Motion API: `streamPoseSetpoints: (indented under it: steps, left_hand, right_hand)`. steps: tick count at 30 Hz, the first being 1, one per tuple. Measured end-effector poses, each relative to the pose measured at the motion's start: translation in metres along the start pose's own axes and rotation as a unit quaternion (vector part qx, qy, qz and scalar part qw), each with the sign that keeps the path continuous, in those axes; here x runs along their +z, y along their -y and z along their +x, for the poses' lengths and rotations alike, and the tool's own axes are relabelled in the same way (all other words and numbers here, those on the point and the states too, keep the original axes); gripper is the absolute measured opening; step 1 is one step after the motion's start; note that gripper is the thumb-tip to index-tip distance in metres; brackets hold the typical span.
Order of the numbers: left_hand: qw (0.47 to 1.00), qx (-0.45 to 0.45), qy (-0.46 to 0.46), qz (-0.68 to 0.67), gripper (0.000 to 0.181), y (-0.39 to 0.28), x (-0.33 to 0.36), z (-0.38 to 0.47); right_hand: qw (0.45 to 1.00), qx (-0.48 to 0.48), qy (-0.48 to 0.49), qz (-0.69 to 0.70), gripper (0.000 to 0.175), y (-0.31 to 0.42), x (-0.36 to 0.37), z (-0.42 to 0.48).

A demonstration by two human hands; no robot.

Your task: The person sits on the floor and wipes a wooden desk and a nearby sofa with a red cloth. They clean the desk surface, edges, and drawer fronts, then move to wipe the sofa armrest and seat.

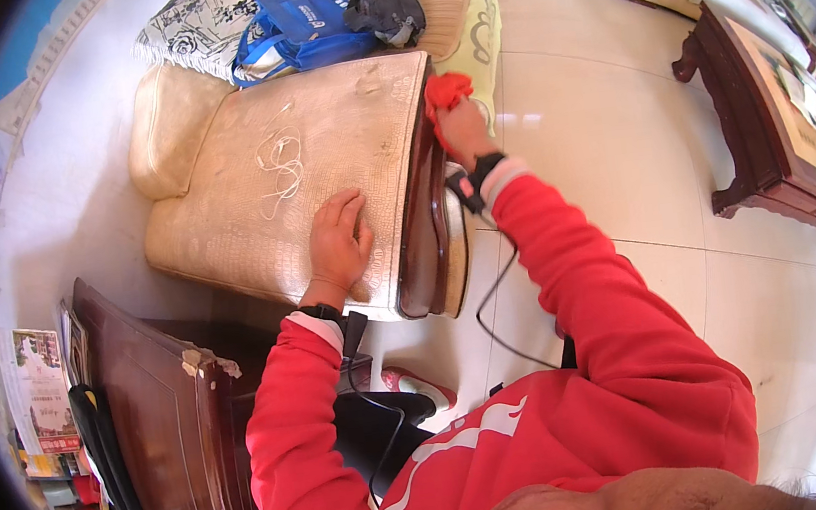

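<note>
My right hand grips a bunched red cloth against the far end of the dark wooden trim on the sofa's front. My left hand rests palm down, holding nothing, on the cream crocodile-textured leather armrest. Its fingers lie partly spread. Tangled white earphones lie on the same leather, beyond my left hand. Each of my wrists wears a black strap with a cable running from it.
On the sofa seat lie a blue bag, a dark grey bag and a patterned throw. A chipped brown wooden cabinet stands close at my left. A carved wooden coffee table stands to the right on the tiled floor.
</note>
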State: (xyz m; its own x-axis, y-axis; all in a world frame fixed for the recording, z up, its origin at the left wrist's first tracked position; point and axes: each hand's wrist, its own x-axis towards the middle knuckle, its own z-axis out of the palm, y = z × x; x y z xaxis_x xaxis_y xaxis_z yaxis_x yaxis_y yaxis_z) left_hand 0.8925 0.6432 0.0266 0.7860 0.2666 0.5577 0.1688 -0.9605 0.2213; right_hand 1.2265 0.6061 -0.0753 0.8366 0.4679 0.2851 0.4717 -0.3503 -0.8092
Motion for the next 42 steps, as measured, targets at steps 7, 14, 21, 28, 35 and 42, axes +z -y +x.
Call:
streamPoseSetpoints:
  steps: [7,14,21,28,35,42]
  left_hand:
    - [1.0,0.005,-0.005,0.018,0.038,-0.003,0.001,-0.001]
    - [1.0,0.003,0.007,0.007,0.04,-0.004,-0.003,0.003]
    - [1.0,-0.001,0.018,0.002,0.043,-0.003,-0.005,0.004]
    - [1.0,0.003,0.008,-0.002,0.04,-0.004,-0.004,0.004]
    - [1.0,0.004,0.009,0.014,0.037,0.001,0.0,0.0]
    - [1.0,0.004,-0.008,0.024,0.034,0.002,0.004,-0.002]
  right_hand:
    - [0.999,-0.016,-0.013,-0.048,0.053,0.021,-0.024,-0.163]
    - [0.995,-0.02,-0.032,-0.094,0.049,0.012,-0.01,-0.043]
    - [0.993,0.007,0.111,-0.026,0.057,-0.022,-0.004,0.097]
    - [0.983,0.06,0.159,-0.065,0.046,-0.02,-0.01,0.061]
    - [0.995,-0.056,0.033,-0.071,0.073,0.007,-0.021,-0.165]
    - [0.961,0.064,0.264,0.054,0.047,0.005,-0.049,-0.314]
